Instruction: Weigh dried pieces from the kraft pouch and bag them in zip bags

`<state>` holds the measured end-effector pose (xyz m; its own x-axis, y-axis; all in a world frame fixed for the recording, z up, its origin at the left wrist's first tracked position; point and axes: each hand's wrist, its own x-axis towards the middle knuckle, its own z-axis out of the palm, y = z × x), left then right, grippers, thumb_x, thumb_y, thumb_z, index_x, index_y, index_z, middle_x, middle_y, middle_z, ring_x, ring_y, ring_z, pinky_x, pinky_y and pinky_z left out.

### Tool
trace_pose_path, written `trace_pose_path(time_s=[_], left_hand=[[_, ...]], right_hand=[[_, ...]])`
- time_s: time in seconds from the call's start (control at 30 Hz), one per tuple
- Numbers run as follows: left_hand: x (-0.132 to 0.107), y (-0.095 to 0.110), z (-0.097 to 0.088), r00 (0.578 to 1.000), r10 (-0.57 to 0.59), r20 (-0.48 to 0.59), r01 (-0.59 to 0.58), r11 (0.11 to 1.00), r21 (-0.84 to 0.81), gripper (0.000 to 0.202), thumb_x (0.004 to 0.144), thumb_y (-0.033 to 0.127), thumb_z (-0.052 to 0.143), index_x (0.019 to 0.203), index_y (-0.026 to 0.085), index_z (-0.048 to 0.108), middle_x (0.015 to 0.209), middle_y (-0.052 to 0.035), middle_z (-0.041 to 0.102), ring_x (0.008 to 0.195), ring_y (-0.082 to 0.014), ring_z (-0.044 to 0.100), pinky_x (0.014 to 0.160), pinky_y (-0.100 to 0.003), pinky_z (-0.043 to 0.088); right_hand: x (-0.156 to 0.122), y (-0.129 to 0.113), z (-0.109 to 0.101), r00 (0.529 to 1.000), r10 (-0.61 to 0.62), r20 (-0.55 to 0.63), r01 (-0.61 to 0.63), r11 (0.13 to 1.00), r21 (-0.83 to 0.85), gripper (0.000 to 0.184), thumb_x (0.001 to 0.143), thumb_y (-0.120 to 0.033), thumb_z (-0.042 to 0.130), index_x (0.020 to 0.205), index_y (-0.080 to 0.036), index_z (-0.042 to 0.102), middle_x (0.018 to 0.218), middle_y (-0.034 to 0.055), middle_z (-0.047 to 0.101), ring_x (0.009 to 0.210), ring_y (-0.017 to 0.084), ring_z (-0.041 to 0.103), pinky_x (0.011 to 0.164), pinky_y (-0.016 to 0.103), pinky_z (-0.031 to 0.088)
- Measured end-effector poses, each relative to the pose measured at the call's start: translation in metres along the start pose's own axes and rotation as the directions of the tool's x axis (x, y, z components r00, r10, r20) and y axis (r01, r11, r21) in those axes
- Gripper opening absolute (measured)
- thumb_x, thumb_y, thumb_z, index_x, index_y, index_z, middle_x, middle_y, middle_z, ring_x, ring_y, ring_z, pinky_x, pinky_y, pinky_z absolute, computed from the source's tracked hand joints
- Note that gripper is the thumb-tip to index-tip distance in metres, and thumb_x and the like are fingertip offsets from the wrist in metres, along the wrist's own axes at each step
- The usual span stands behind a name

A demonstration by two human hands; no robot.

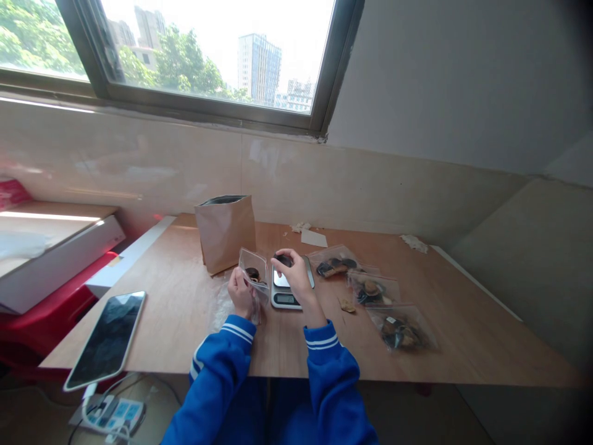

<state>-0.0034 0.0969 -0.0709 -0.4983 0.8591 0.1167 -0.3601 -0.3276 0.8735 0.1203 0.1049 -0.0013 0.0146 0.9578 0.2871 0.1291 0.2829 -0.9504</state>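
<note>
My left hand is closed on a clear plastic bag, which stands open at the top with dark round pieces inside. Above the kitchen scale, my right hand pinches a dark, flat, round piece between thumb and fingers. I cannot tell whether that piece touches the weighing plate. The scale's small display faces me, too small to read. Beneath my left hand lies more crumpled clear plastic.
Behind my left hand stands an open brown paper bag. Several filled clear bags lie to the right, near a small brown scrap. A white card is at the back. A tablet overhangs the front left edge, above a power strip.
</note>
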Motion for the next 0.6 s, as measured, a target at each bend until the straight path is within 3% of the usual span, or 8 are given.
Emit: trace_pose_path(time_s=[0.07,0.13,0.17,0.27,0.33,0.4,0.5,0.6], left_hand=[[0.000,-0.001,0.000,1.000,0.010,0.004,-0.010,1.000,0.005,0.047,0.085,0.060,0.048,0.062,0.022,0.035,0.039,0.0104,0.032,0.029,-0.0054,0.028,0.031,-0.021,0.022],[-0.001,-0.002,0.001,1.000,0.020,0.008,-0.020,1.000,0.012,0.046,0.084,0.061,0.049,0.063,0.021,0.037,0.039,0.0103,0.034,0.030,-0.0056,0.029,0.031,-0.021,0.022],[-0.001,-0.002,0.001,1.000,0.025,0.007,-0.025,1.000,0.015,0.046,0.084,0.061,0.050,0.063,0.021,0.038,0.039,0.0102,0.034,0.030,-0.0056,0.030,0.031,-0.021,0.023],[-0.001,-0.002,0.000,1.000,0.015,-0.007,-0.015,1.000,0.002,0.045,0.082,0.060,0.052,0.064,0.021,0.038,0.039,0.0104,0.034,0.030,-0.0055,0.030,0.032,-0.021,0.023],[-0.001,-0.002,0.000,1.000,-0.009,-0.023,0.008,1.000,-0.025,0.045,0.083,0.060,0.051,0.064,0.021,0.037,0.039,0.0107,0.033,0.030,-0.0054,0.028,0.032,-0.021,0.022],[0.001,-0.003,-0.001,0.999,-0.028,-0.030,0.026,0.998,-0.052,0.045,0.084,0.059,0.049,0.064,0.022,0.036,0.038,0.0109,0.032,0.029,-0.0055,0.028,0.032,-0.021,0.022],[0.003,-0.002,-0.001,0.999,-0.035,-0.029,0.032,0.996,-0.081,0.044,0.085,0.059,0.049,0.064,0.023,0.035,0.039,0.0110,0.030,0.030,-0.0061,0.027,0.033,-0.022,0.023],[0.000,0.005,0.005,0.999,-0.037,-0.020,0.035,0.993,-0.109,0.043,0.085,0.057,0.050,0.063,0.023,0.034,0.040,0.0107,0.030,0.032,-0.0065,0.027,0.035,-0.022,0.025]], right_hand=[[0.002,-0.021,0.006,0.972,0.013,0.234,-0.046,0.990,0.137,0.025,0.077,-0.034,0.064,0.098,-0.018,0.061,0.073,-0.0012,0.061,0.056,0.012,0.054,0.055,0.025,0.049],[0.008,-0.037,0.014,0.914,0.005,0.406,-0.046,0.995,0.091,0.021,0.076,-0.029,0.065,0.094,-0.018,0.065,0.072,-0.0013,0.063,0.056,0.011,0.056,0.056,0.025,0.050],[0.011,-0.042,0.018,0.902,0.001,0.431,-0.011,1.000,0.020,0.018,0.075,-0.024,0.064,0.091,-0.018,0.067,0.074,-0.0007,0.065,0.058,0.012,0.057,0.059,0.026,0.051],[0.018,-0.049,0.030,0.931,-0.073,0.358,0.152,0.968,-0.198,0.027,0.072,-0.011,0.060,0.095,-0.020,0.069,0.085,0.0014,0.070,0.073,0.015,0.064,0.072,0.029,0.053],[0.017,-0.049,0.032,0.929,-0.152,0.337,0.240,0.942,-0.235,0.037,0.074,-0.009,0.058,0.107,-0.022,0.066,0.099,0.0034,0.070,0.088,0.017,0.066,0.081,0.031,0.053],[0.008,-0.047,0.027,0.932,-0.201,0.303,0.276,0.934,-0.228,0.035,0.080,-0.015,0.055,0.114,-0.023,0.063,0.109,0.0053,0.067,0.098,0.017,0.064,0.087,0.032,0.052],[-0.018,-0.037,0.014,0.972,-0.196,0.133,0.224,0.941,-0.252,0.027,0.090,-0.029,0.048,0.112,-0.022,0.062,0.115,0.0083,0.063,0.107,0.019,0.061,0.093,0.034,0.050],[-0.049,-0.019,0.004,0.995,-0.078,0.067,0.092,0.966,-0.244,0.046,0.087,-0.044,0.058,0.126,-0.022,0.053,0.131,0.0125,0.054,0.121,0.024,0.053,0.099,0.039,0.047]])
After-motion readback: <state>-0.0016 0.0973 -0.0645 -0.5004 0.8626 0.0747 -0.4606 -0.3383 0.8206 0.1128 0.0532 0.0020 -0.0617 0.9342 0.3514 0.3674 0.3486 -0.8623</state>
